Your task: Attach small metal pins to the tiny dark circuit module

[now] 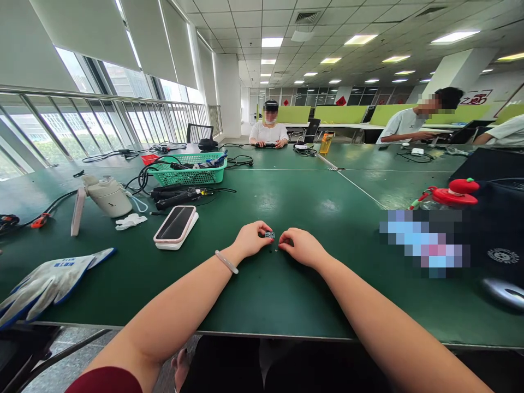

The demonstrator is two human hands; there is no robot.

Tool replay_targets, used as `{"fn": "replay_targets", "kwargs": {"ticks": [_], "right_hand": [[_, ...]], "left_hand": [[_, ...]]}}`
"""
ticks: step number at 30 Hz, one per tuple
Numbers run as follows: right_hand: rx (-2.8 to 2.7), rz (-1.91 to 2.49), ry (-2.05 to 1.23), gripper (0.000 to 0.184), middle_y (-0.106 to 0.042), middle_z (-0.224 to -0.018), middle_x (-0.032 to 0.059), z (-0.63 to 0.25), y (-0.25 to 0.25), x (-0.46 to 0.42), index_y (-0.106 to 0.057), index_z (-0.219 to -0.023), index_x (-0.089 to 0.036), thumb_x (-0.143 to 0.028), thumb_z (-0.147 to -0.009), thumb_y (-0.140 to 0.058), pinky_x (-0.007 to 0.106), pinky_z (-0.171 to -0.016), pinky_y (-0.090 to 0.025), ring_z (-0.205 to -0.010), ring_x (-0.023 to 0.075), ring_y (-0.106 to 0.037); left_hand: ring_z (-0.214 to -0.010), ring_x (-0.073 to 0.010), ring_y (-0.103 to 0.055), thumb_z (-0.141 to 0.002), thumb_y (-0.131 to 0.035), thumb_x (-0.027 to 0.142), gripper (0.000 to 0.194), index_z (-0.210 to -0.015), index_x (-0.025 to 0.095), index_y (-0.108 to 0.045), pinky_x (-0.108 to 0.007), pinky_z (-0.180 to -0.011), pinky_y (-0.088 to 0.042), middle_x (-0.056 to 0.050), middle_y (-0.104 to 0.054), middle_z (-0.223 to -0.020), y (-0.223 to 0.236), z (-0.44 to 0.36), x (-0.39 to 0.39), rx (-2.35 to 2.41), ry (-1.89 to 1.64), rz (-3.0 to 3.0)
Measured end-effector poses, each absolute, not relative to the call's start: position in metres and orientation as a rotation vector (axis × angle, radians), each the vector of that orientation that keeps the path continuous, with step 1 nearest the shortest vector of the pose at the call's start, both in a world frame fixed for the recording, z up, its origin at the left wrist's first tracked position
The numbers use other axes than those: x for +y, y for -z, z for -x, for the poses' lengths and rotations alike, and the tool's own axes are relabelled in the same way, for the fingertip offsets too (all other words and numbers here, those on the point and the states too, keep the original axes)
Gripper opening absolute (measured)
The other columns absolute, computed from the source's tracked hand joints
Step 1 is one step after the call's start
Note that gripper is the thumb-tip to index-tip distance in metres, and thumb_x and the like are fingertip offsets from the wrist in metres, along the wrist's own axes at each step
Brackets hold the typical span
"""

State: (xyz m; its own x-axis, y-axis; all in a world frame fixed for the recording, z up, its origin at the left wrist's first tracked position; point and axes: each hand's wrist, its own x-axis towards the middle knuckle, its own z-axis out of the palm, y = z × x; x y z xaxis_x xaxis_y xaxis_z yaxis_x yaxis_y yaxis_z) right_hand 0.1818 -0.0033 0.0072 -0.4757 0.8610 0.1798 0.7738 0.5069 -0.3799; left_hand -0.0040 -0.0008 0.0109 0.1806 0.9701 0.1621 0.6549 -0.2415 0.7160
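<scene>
My left hand (254, 239) pinches a small dark piece with pale markings, like a tiny circuit board (269, 234), between thumb and fingertips just above the green table (266, 297). Close on its right, my right hand (301, 246) is curled, thumb and forefinger drawn together; whatever may be between them is too small to make out. A few tiny bits (275, 250) lie on the tabletop between the two hands, near the right fingertips. A pale bangle (226, 262) circles my left wrist.
Left of my hands lie a pink-edged phone (177, 224) on a white box, a work glove (53, 281) and a cream bottle (108, 195). Beyond stands a green basket (188, 173) of cables. A red-lidded bottle (454, 195) and dark bag (499, 218) are at right. Other people sit farther off.
</scene>
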Motion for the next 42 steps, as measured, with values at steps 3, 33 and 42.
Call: {"fn": "replay_targets", "kwargs": {"ticks": [3,33,42], "right_hand": [[-2.495,1.28,-0.358,0.009,-0.057,-0.08,0.0002,-0.177,-0.008,-0.007,-0.062,-0.077,-0.021,-0.029,-0.078,-0.058,0.022,-0.064,-0.037,-0.072,0.0117,-0.053],[-2.222,1.152,-0.31,0.007,-0.056,-0.079,0.0001,-0.17,-0.009,-0.008,-0.058,-0.075,-0.02,-0.021,-0.08,-0.053,0.023,-0.06,-0.039,-0.066,0.0107,-0.051],[-2.497,1.091,-0.42,0.015,-0.059,-0.083,0.0013,-0.17,-0.005,-0.013,-0.063,-0.091,-0.024,-0.029,-0.077,-0.059,0.026,-0.068,-0.041,-0.074,0.0137,-0.055]], "left_hand": [[-0.075,-0.0152,-0.06,-0.064,-0.066,0.026,0.023,-0.086,0.02,-0.063,-0.025,-0.069,-0.044,0.0,-0.064,-0.079,-0.009,0.004,0.0,1.509,-0.844,-1.983],[-0.074,-0.0149,-0.058,-0.058,-0.072,0.028,0.028,-0.08,0.015,-0.061,-0.025,-0.069,-0.044,-0.003,-0.063,-0.078,-0.013,0.002,-0.007,1.239,-0.786,-1.889],[-0.074,-0.0156,-0.061,-0.061,-0.068,0.03,0.027,-0.085,0.018,-0.064,-0.026,-0.068,-0.046,-0.003,-0.066,-0.081,-0.006,0.008,0.001,1.516,-0.813,-1.938]]}}
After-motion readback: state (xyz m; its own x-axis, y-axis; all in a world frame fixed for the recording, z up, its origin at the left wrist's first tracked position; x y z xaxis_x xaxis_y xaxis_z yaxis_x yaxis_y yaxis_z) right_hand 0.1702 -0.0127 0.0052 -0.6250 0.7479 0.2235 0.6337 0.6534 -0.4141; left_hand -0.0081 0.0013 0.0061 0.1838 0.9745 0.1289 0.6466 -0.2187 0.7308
